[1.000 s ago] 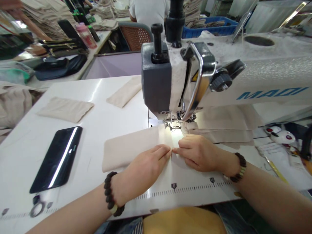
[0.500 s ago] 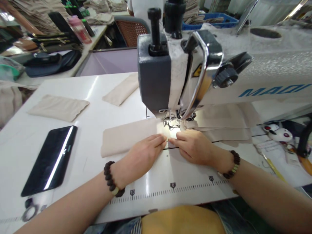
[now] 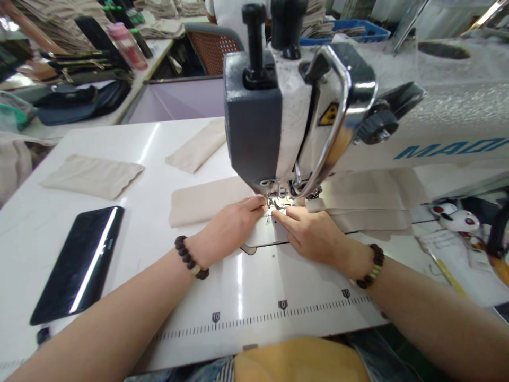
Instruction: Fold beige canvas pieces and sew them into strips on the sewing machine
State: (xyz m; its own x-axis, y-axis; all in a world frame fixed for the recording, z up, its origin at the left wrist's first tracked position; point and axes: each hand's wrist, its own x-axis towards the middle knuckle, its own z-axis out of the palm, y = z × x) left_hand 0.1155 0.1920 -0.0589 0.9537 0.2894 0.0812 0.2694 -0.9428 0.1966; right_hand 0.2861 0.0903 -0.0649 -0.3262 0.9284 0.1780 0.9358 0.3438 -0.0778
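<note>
My left hand (image 3: 234,225) lies on a folded beige fabric piece (image 3: 199,204), its fingers pressed together at the end by the presser foot (image 3: 282,202). Part of that end is covered by my fingers and the sewing machine head (image 3: 254,116). Just right of the foot, my right hand (image 3: 318,233) is closed, with the index finger reaching left over the metal needle plate (image 3: 266,233). What its fingertips hold, if anything, is hidden. Behind that hand, more beige fabric pieces (image 3: 369,196) lie stacked under the machine arm.
Two beige pieces, one at the left (image 3: 93,175) and one farther back (image 3: 199,146), lie on the white table. A black phone (image 3: 79,265) rests near my left forearm. Right of the machine are a white toy figure (image 3: 457,217) and a yellow pen (image 3: 449,276).
Both hands have moved farther back toward the presser foot. The folded fabric piece has shifted back with my left hand, uncovering more of the needle plate.
</note>
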